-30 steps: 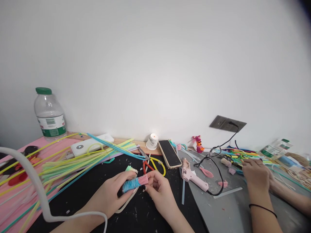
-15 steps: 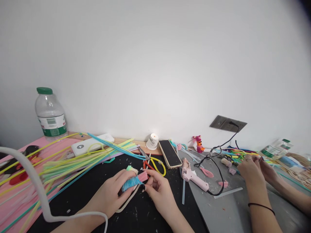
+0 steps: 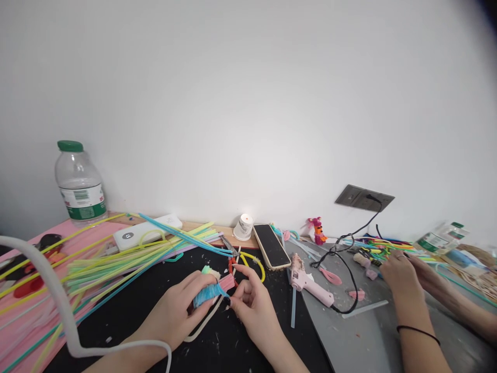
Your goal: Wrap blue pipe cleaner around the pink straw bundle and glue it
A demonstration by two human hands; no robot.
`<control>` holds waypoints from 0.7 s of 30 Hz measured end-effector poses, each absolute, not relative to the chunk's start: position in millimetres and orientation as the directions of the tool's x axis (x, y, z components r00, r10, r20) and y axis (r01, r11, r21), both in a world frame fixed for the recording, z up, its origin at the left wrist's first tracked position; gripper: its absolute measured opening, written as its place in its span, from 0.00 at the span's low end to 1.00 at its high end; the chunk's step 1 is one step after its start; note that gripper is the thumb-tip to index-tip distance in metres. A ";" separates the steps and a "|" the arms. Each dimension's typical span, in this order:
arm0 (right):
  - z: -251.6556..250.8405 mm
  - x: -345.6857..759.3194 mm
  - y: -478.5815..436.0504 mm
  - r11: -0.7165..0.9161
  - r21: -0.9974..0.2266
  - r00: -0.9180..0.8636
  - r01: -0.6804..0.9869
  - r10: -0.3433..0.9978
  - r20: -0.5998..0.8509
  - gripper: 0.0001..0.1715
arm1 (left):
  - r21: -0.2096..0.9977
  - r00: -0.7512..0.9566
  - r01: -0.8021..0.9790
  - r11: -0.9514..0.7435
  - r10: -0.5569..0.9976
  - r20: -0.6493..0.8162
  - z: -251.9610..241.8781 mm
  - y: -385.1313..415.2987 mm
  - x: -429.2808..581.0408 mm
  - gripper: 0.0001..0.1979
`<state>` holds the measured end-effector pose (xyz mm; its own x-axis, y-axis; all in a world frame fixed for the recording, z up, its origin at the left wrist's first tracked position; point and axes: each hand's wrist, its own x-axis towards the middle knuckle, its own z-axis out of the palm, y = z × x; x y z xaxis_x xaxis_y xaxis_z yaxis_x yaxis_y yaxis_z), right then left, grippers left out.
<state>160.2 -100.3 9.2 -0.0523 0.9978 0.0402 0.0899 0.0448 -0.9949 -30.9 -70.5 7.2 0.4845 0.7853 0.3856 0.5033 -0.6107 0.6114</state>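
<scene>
Where behind left grip [image 3: 175, 306], bundle [image 3: 205, 295] invisible.

Our left hand [image 3: 176, 306] hides part of the fuzzy blue-wrapped, pink-ended roll [image 3: 205, 295]; the bottom edge cuts off our bare forearms [image 3: 285, 349] and the curved white cable [image 3: 68, 316].

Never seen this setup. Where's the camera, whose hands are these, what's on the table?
There's no machine: a person works bare-handed, and every picture comes from one camera on their head, looking forward and down.

Their left hand holds a pink-and-blue bundle; the right hand appears to pinch a blue strand coming off it.

Around them lie a black mat, coloured fuzzy sticks, a phone and a pink glue gun. A bottle stands at far left. The hands at the right belong to someone else.
</scene>
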 end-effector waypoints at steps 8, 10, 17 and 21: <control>8.2 158.6 -101.7 0.015 -0.998 -0.058 0.057 0.998 0.012 0.31 | 0.568 0.492 0.524 -0.635 0.770 0.406 7.6 -70.1 -31.2 0.10; 6.9 157.8 -101.6 -0.012 -1.000 -0.055 0.028 0.998 -0.014 0.30 | 0.566 0.480 0.527 -0.634 0.772 0.417 7.7 -70.3 -31.0 0.09; 12.0 161.0 -103.0 -0.049 -0.983 -0.143 -0.179 0.989 -0.024 0.18 | 0.586 0.443 0.518 -0.623 0.781 0.440 2.0 -68.5 -32.0 0.09; 18.4 165.0 -105.4 -0.043 -0.977 -0.226 -0.207 0.974 0.006 0.15 | 0.589 0.431 0.507 -0.629 0.777 0.459 -0.6 -66.3 -33.7 0.10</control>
<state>165.0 -105.4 18.4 -0.2264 0.9740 0.0055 -0.2073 -0.0426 -0.9774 -33.7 -66.3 -0.6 0.4314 0.7768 0.4588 0.5070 -0.6293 0.5890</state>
